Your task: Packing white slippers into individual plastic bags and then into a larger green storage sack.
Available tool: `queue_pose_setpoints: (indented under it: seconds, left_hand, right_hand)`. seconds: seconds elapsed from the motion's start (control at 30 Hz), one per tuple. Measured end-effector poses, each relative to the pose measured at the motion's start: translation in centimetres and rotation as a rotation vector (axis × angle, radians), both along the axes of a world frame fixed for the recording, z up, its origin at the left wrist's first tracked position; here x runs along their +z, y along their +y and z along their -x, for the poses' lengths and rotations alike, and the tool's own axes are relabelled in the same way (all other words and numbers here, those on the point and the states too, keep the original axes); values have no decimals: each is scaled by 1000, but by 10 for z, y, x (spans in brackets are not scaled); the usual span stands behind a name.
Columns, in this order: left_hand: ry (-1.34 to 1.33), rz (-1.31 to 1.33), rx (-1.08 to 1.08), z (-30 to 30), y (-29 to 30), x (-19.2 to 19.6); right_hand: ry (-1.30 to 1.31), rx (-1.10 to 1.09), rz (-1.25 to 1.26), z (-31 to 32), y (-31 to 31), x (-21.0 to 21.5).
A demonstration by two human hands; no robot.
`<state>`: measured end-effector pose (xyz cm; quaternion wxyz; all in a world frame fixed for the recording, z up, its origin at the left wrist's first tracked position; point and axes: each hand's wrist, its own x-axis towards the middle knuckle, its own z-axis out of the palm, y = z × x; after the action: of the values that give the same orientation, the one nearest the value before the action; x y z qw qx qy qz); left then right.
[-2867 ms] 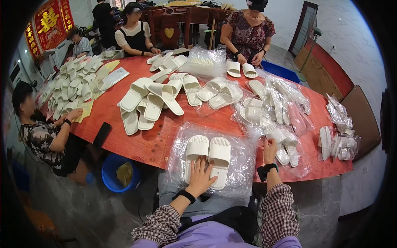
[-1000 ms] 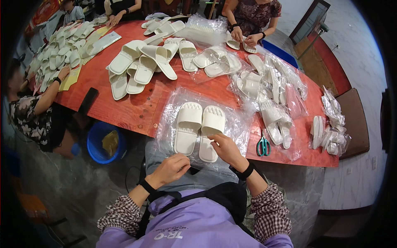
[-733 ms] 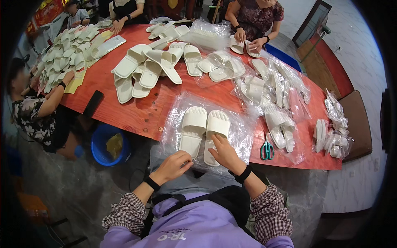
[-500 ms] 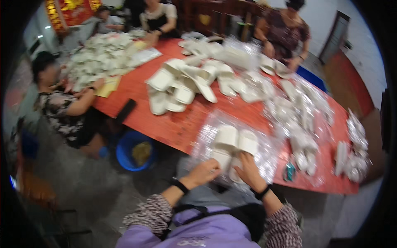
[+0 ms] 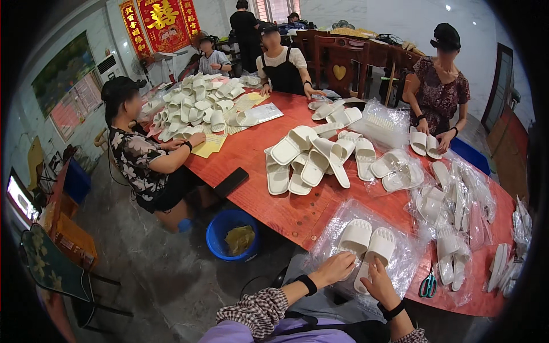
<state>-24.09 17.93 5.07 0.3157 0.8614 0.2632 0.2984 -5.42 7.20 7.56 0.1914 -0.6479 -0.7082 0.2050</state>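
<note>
A pair of white slippers lies side by side on a stack of clear plastic bags point(image 5: 329, 243) at the table's near edge. My left hand point(image 5: 336, 267) has its fingers bent and closed at the heel of the left slipper point(image 5: 355, 234), hiding that end. My right hand point(image 5: 382, 284) rests against the right slipper point(image 5: 380, 247), fingers stretched and thumb apart. Teal-handled scissors point(image 5: 427, 286) lie to the right, beside a bagged slipper pair point(image 5: 453, 251). Beyond the bags is a heap of loose white slippers point(image 5: 311, 157).
Around the red table point(image 5: 251, 171) several people work, one handling slippers point(image 5: 424, 143) at the far right. A larger slipper pile point(image 5: 197, 106) sits far left with yellow sheets point(image 5: 210, 146). A black phone-like slab point(image 5: 231, 182) overhangs the edge above a blue bin point(image 5: 220, 231).
The view has swung left and up, so the table and my hands appear further right and lower. The slippers stay on the bags, with both my hands still at their heels.
</note>
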Motion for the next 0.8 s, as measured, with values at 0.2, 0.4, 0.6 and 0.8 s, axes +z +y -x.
queue_pose_setpoints:
  seconds: [0.2, 0.4, 0.6, 0.8]
  left_hand:
    - [-18, -9, 33, -20, -1, -7]
    - [-56, 72, 157, -30, 4, -28]
    - [11, -69, 28, -45, 6, -32]
    - [-3, -67, 147, -41, 4, -24]
  right_hand:
    - [28, -56, -53, -3, -1, -1]
    - [-123, -56, -141, -4, -4, 4]
    - [21, -48, -140, -18, -3, -1]
    - [316, -266, 26, -36, 12, 37]
